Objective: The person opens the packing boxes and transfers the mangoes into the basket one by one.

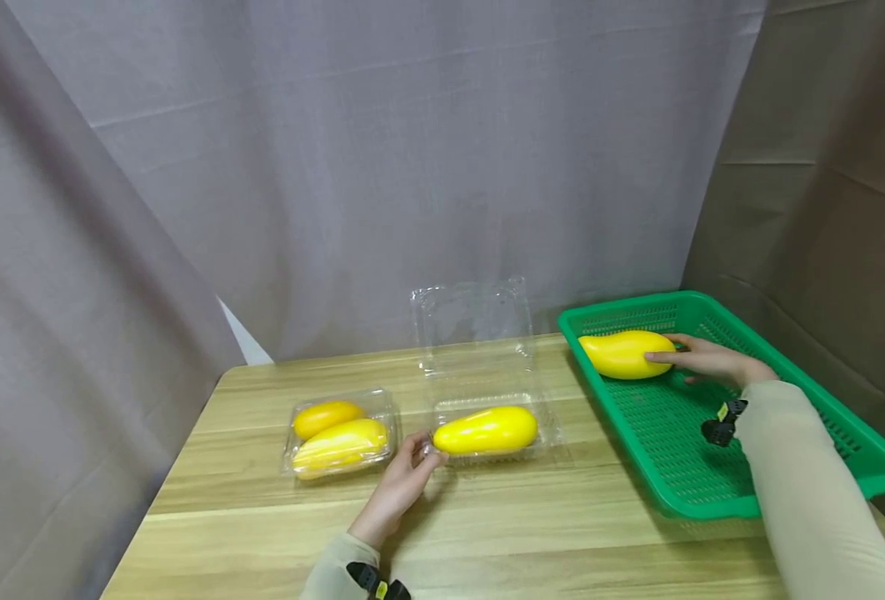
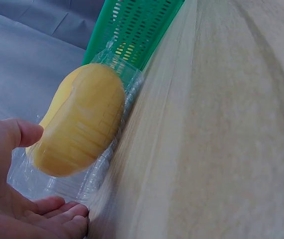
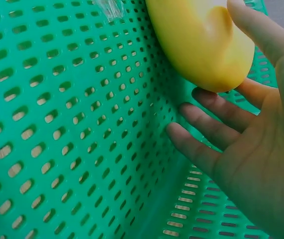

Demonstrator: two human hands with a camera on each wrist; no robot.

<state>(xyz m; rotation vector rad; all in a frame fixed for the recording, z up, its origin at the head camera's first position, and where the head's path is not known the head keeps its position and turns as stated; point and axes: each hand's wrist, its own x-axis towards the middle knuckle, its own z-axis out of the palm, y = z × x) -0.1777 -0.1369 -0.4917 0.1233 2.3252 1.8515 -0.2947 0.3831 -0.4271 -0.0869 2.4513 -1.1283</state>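
In the head view, my right hand [image 1: 705, 360] reaches into the green basket [image 1: 701, 510] and grips the rounded end of a yellow mango [image 1: 626, 354]. The right wrist view has the thumb on top of that mango [image 3: 201, 45] and the index finger beneath, other fingers extended below it. My left hand [image 1: 401, 483] holds the front left corner of an open clear plastic clamshell container [image 1: 547, 425], thumb over the rim and fingers low at its side. Inside lies a second mango [image 1: 487, 430], tip beside the left thumb. The container's lid [image 1: 475, 321] stands raised behind.
Left of the open container is a closed clear clamshell box [image 1: 392, 417] with two mangoes [image 1: 341, 446] inside. Everything sits on a wooden table [image 1: 210, 500]. A grey curtain [image 1: 352, 167] hangs behind the table, and a brownish one [image 1: 810, 200] at the right.
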